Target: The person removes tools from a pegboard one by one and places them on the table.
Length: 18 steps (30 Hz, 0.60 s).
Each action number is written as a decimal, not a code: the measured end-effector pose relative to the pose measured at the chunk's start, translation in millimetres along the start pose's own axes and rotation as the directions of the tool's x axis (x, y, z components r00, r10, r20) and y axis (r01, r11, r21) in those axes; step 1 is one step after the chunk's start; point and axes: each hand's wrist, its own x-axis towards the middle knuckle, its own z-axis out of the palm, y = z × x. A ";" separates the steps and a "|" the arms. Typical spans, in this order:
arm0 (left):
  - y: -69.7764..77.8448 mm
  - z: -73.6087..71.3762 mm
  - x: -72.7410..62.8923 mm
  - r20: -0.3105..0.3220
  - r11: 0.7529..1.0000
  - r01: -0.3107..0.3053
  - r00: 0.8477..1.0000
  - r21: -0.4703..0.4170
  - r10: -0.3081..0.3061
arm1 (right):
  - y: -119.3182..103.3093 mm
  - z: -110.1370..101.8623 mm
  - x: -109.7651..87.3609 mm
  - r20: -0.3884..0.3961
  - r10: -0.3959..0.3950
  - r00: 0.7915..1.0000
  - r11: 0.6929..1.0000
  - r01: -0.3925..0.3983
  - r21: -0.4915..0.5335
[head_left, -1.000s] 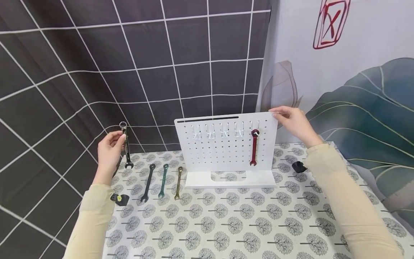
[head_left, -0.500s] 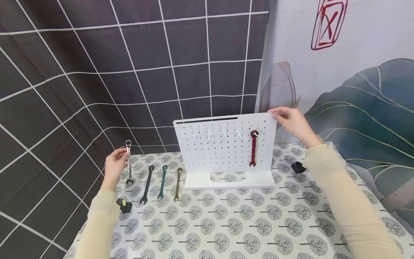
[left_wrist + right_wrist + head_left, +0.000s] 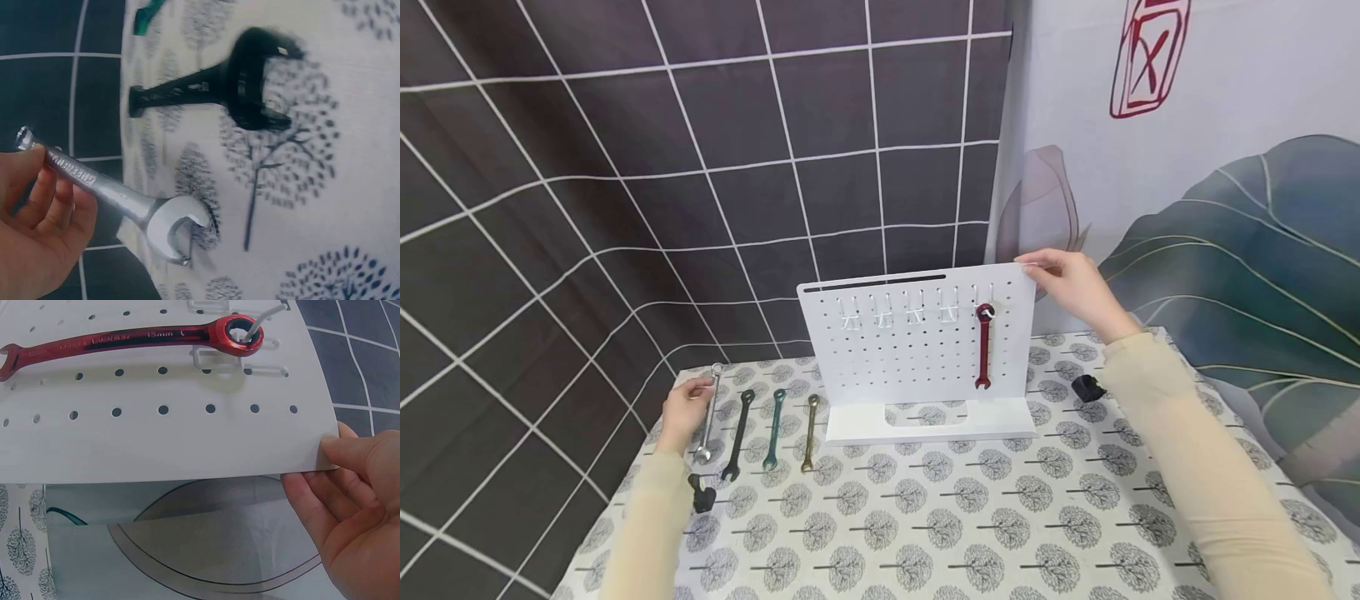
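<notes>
My left hand [image 3: 687, 410] pinches a silver combination wrench [image 3: 119, 197] between thumb and fingers near its ring end. The wrench's open end points toward me, low over the tablecloth at the left. My right hand [image 3: 1070, 282] grips the top right corner of a white pegboard [image 3: 162, 447], thumb on the front and fingers behind. A red wrench [image 3: 150, 337] hangs by its ring on the rightmost hook of the board. Beside the left hand lie a black wrench [image 3: 739, 435], a green wrench [image 3: 774, 429] and a brass-coloured wrench [image 3: 810, 433] in a row.
Several white wire hooks [image 3: 883, 312] with nothing on them line the upper board. The board stands on its base plate [image 3: 925, 433] on a tree-patterned tablecloth [image 3: 940, 533]. Behind rises a dark gridded curtain [image 3: 820, 125]; a printed white cloth [image 3: 1075, 83] hangs at the right.
My left hand has come down and slightly toward me with the silver wrench, from above the table's far left edge to close over the cloth. My right hand stays on the board's corner.
</notes>
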 end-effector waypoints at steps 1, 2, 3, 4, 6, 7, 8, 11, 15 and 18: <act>-1.9 0.9 0.0 -0.001 1.000 0.004 1.000 0.012 -0.004 | 0.0 0.0 0.0 0.003 0.002 1.000 1.000 -0.002 0.001; -3.7 1.9 0.6 -0.003 1.000 0.000 1.000 0.026 0.000 | -0.2 -0.1 0.0 0.005 0.002 1.000 1.000 -0.002 0.001; -5.4 2.9 1.7 -0.004 0.999 -0.004 1.000 0.037 0.004 | -0.2 -0.2 0.0 0.006 0.004 1.000 1.000 -0.004 0.002; -7.7 4.2 2.9 -0.007 0.999 -0.010 1.000 0.041 0.010 | -0.2 -0.2 0.0 0.007 0.007 1.000 1.000 -0.007 0.002; -11.9 6.9 6.1 -0.018 0.999 -0.018 1.000 0.041 0.019 | -0.7 -0.1 0.0 0.005 0.010 1.000 1.000 -0.010 0.003; -13.4 8.2 7.7 -0.021 0.999 -0.023 0.999 0.042 0.024 | -0.8 0.0 0.0 0.004 0.011 1.000 1.000 -0.011 0.003; -15.2 9.6 9.3 -0.022 0.999 -0.022 0.999 0.044 0.023 | -0.8 0.2 -0.1 0.003 0.011 1.000 1.000 -0.011 0.003; -19.0 13.6 13.3 -0.013 0.999 -0.004 1.000 0.046 0.005 | -1.3 0.5 -0.8 0.002 0.014 1.000 1.000 -0.014 0.005; -20.0 19.1 15.7 0.010 0.997 0.043 0.999 0.071 -0.044 | -1.6 0.3 -1.3 0.002 0.016 1.000 1.000 -0.016 0.004; -19.5 22.4 14.4 0.005 0.993 0.093 0.996 0.070 -0.094 | -1.2 0.7 -1.0 0.001 0.015 1.000 1.000 -0.015 0.000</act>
